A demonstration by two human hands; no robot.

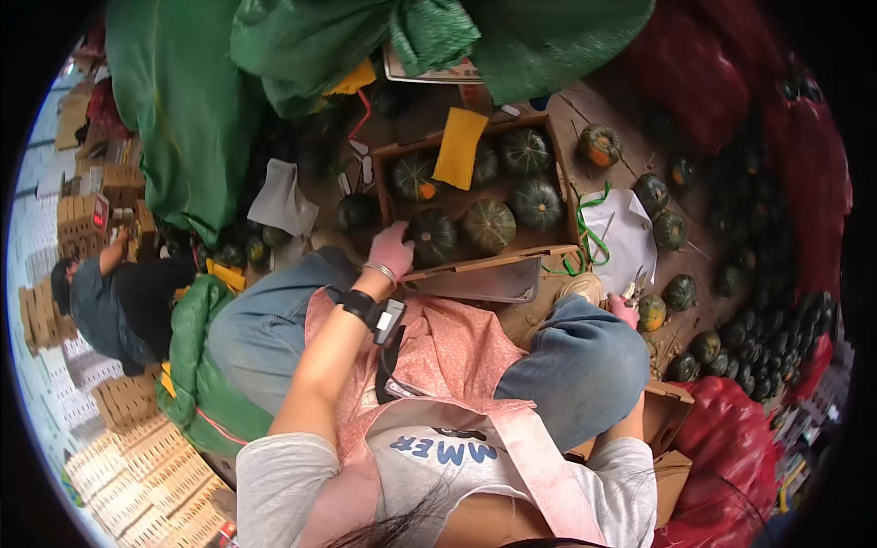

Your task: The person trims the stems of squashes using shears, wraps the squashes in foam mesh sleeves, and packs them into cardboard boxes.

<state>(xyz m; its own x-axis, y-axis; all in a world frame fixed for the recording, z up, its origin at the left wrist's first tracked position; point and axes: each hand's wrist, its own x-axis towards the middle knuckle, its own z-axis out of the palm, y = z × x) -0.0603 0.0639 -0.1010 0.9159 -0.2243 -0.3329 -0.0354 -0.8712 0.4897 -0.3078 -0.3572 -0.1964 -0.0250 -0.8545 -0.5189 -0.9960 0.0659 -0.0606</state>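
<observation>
Cluttered floor (630, 155), carton (493, 263) with long axis crosswise, left hand (391, 251) at near-left corner

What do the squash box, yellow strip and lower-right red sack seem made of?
Squash box: likely cardboard, matt brown, with thin flat walls. Yellow strip: perhaps fabric or foam, matt and ribbed-looking. Red sack: probably woven plastic, wrinkled with glossy highlights.

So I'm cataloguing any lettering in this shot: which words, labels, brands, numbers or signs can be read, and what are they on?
"MMER": blue letters on the grey T-shirt; no other letters can be made out there.
Too blurred to read: the red-lit display at far left.
Too small to read: any print on the white panel below the green sack at the top.
</observation>
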